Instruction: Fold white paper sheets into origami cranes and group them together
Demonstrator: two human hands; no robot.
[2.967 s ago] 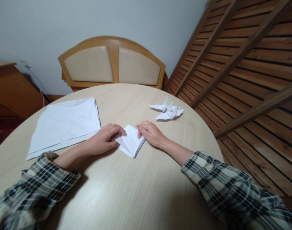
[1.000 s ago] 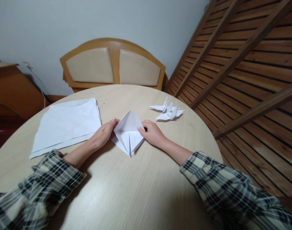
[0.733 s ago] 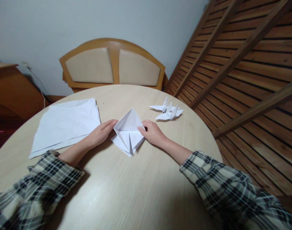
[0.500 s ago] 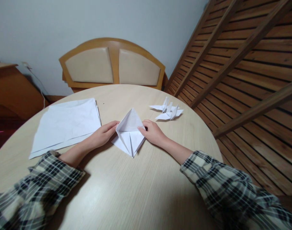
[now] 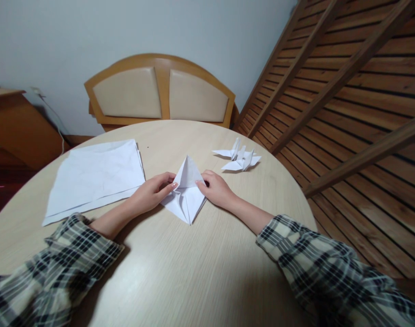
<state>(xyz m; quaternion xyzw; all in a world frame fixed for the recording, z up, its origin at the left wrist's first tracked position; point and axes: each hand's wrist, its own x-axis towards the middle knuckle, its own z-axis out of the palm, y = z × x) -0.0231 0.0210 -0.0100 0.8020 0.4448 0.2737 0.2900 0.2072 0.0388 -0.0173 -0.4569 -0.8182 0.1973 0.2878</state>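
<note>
A partly folded sheet of white origami paper (image 5: 194,200) lies at the middle of the round table, its raised flap coming to a point on the far side. My left hand (image 5: 156,190) grips its left edge, the thumb pressing on the flap near a small buckled fold. On the opposite edge, my right hand (image 5: 216,187) pinches the paper, thumb on top and the other fingers mostly hidden behind. Beyond my right hand stand folded paper cranes (image 5: 240,162), close together.
Large white sheets of paper (image 5: 95,175) are stacked on the left of the pale wooden table (image 5: 173,281). Behind the table is a padded headboard (image 5: 165,86). A slatted wooden screen (image 5: 347,113) leans along the right, and a wooden cabinet (image 5: 23,131) stands at far left.
My left thumb has moved rightward onto the flap, pushing its left side inward so the flap is narrower and buckled. My right hand has stayed in place.
</note>
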